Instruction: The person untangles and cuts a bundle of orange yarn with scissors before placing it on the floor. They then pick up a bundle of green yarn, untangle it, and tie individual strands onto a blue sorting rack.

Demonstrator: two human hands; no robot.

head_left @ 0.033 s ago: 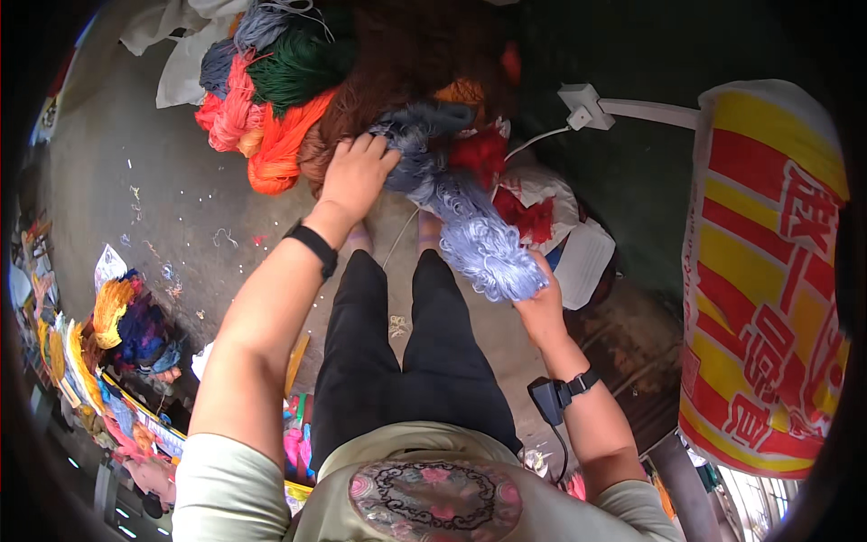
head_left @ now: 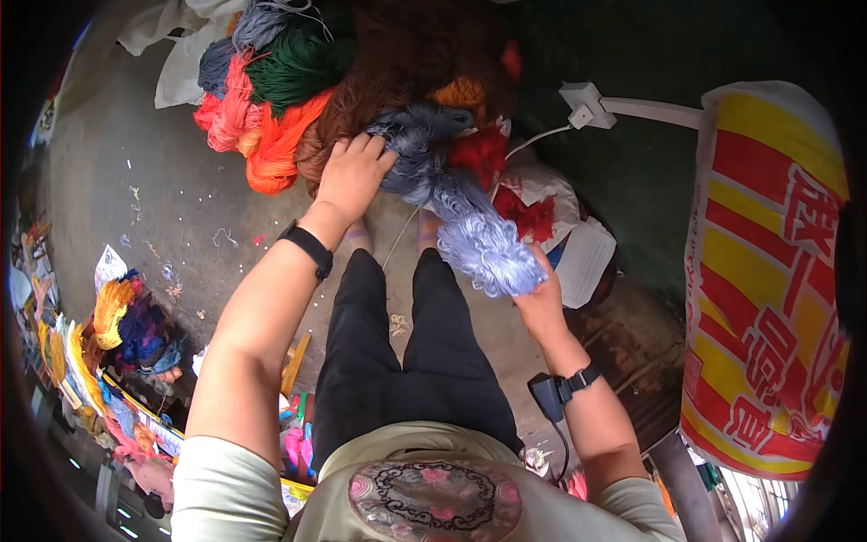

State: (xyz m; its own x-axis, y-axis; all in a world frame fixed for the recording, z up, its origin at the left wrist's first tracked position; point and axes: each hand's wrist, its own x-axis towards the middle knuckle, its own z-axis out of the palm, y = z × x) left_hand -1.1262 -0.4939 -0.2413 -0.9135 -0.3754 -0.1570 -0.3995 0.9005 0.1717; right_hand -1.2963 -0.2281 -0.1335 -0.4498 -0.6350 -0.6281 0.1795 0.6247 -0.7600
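A long skein of yarn, grey-blue at its far end and pale lavender at its near end [head_left: 488, 248], stretches between my hands. My right hand [head_left: 542, 294] is closed round the near, pale end, with the fingers partly hidden under the loops. At the far end, my left hand [head_left: 355, 173] grips the darker grey-blue part, its fingertips curled into the strands. Brown yarn [head_left: 379, 81] lies heaped just beyond my left hand. Bright orange yarn [head_left: 284, 149] is to its left, beside coral-pink skeins [head_left: 237, 108] and a dark green one [head_left: 293, 68].
A large red-and-yellow printed sack [head_left: 768, 280] stands at the right. A white power strip [head_left: 587, 104] and its cord lie beyond my right hand. Red yarn [head_left: 524, 212] sits on a white bag. Several coloured skeins [head_left: 126, 334] fill the left side. Thread scraps dot the floor.
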